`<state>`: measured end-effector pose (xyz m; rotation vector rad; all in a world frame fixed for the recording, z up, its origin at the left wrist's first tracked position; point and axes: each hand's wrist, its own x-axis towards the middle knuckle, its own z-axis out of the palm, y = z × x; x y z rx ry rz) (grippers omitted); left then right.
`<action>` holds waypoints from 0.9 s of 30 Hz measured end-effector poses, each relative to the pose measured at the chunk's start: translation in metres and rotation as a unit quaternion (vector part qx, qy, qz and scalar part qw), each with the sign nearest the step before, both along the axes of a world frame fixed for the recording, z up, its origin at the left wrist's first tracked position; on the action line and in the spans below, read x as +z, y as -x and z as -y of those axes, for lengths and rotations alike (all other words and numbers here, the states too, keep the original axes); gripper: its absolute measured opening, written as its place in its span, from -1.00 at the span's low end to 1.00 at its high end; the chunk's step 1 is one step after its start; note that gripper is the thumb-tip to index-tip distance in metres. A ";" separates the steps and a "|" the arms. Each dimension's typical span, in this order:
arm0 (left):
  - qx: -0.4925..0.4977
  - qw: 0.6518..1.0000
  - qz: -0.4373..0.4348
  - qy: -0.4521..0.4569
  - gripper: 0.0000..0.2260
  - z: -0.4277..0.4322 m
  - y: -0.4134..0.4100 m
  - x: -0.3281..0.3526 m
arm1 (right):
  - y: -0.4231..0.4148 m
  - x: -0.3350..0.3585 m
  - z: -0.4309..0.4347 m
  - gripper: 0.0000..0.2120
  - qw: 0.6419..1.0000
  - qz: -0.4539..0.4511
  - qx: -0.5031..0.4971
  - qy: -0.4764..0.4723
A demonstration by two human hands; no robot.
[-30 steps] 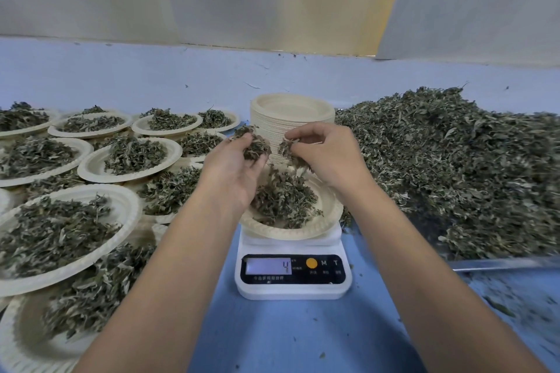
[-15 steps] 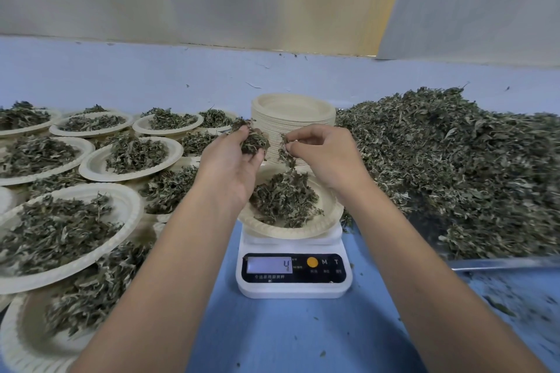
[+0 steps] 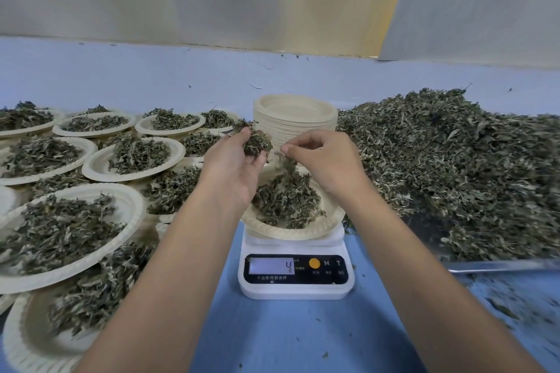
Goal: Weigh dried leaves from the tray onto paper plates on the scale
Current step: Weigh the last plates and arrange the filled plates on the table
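A white digital scale [image 3: 295, 274] stands at the centre of the blue table, its display showing a 4. On it rests a paper plate [image 3: 328, 222] with a heap of dried leaves [image 3: 285, 200]. My left hand [image 3: 235, 165] hovers over the plate's far left side, cupping a clump of dried leaves [image 3: 257, 142]. My right hand [image 3: 325, 160] is just right of it, fingers curled, and bits of leaf are falling from its fingertips toward the plate. A large pile of dried leaves [image 3: 454, 160] fills a metal tray [image 3: 500, 265] on the right.
A tall stack of empty paper plates [image 3: 295, 118] stands behind the scale. Several filled paper plates [image 3: 60, 230] crowd the left side, some overlapping. A pale wall rises behind the table. Leaf crumbs lie scattered on the blue surface [image 3: 303, 336] in front.
Both hands have risen slightly above the plate and drawn a little apart. Leaves that my right hand pinched are now dropping onto the plate. The scale reading still shows 4.
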<state>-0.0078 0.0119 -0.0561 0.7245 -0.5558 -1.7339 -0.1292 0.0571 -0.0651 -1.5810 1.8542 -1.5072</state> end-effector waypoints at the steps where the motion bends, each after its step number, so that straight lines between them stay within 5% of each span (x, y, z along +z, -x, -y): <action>1: -0.002 1.000 0.000 0.001 -0.75 0.000 0.000 0.000 | 0.001 -0.001 0.000 -0.91 1.000 -0.003 -0.003 -0.003; 12: -0.037 0.998 0.044 0.030 -0.91 -0.006 0.011 -0.004 | -0.009 0.006 -0.002 -0.83 0.993 0.032 0.109 0.013; 27: -0.093 0.988 0.063 0.102 -0.84 -0.016 0.014 -0.004 | -0.005 0.002 0.003 -0.77 0.995 0.069 0.047 0.055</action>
